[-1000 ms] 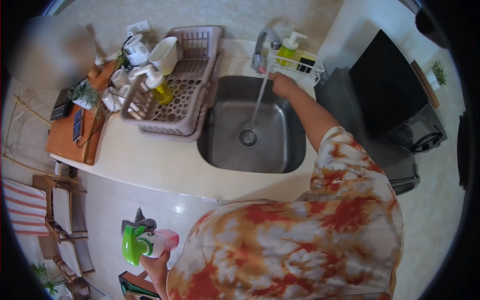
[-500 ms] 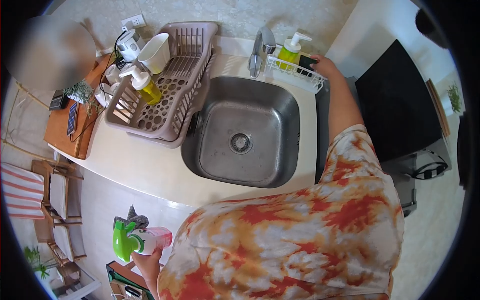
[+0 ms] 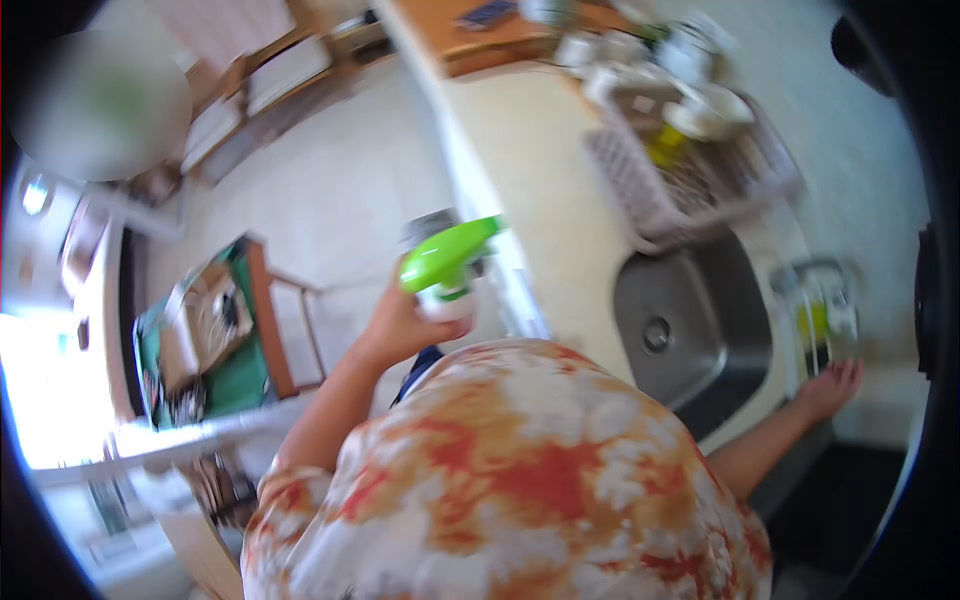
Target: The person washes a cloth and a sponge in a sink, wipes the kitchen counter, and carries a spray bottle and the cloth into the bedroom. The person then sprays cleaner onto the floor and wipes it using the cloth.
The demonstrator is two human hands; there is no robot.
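My left hand (image 3: 405, 325) is wrapped round a spray bottle (image 3: 445, 270) with a bright green trigger head and a white and pink body. A grey cloth (image 3: 430, 226) shows just beyond the bottle; whether my fingers hold it too is hidden. At the far right, my right hand (image 3: 832, 388) is at the end of the white wire caddy (image 3: 792, 350) beside the faucet (image 3: 812, 268). Its fingers look stretched out, though blurred, with nothing visible in them. In the caddy are a yellow-green soap bottle (image 3: 812, 322) and something dark, likely a sponge.
The steel sink (image 3: 690, 330) lies between my body and the faucet. On the counter (image 3: 530, 150) stands a dish rack (image 3: 690, 215) with a white container (image 3: 715, 110) and a yellow pump bottle (image 3: 665, 148). To the left is a green-lined table (image 3: 245, 345) with items on it.
The view has swung left and turned. My left hand has come up in front of my body with the spray bottle. My right hand stays by the caddy, its fingers now off the dark item.
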